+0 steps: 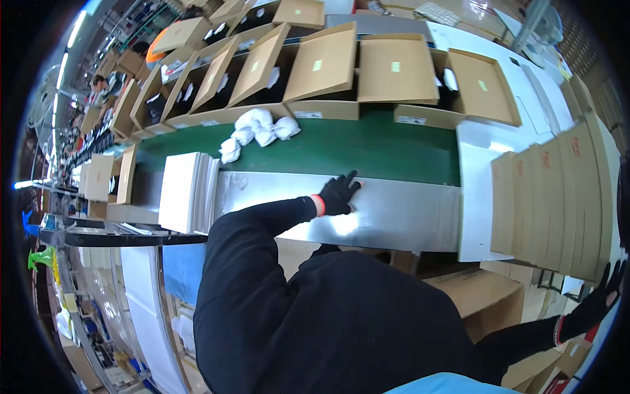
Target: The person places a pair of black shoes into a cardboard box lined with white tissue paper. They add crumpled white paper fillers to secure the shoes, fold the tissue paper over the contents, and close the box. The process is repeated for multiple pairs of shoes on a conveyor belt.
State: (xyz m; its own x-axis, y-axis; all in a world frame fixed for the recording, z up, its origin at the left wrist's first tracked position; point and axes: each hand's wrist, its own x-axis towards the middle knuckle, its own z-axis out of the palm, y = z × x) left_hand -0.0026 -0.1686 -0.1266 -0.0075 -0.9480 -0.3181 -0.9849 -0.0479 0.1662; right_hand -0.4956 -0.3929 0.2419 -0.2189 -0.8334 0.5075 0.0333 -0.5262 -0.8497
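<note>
My left hand (338, 195), in a black glove with fingertips bare, rests on the shiny metal ledge (407, 210) beside the green conveyor belt (394, 148). Its fingers are apart and nothing is in them. Far to the right, my right hand (607, 292), also gloved in black, reaches past the near end of a row of flat brown cardboard pieces (548, 197) standing on edge. Its fingers are stretched out beside the outermost piece; whether they touch it I cannot tell.
Open brown boxes with tilted lids (321, 62) line the belt's far side. Crumpled white paper (256, 131) lies on the belt. A stack of white sheets (187, 190) stands at the left. A large carton (482, 295) sits below the ledge. Other people (98, 85) are at the far left.
</note>
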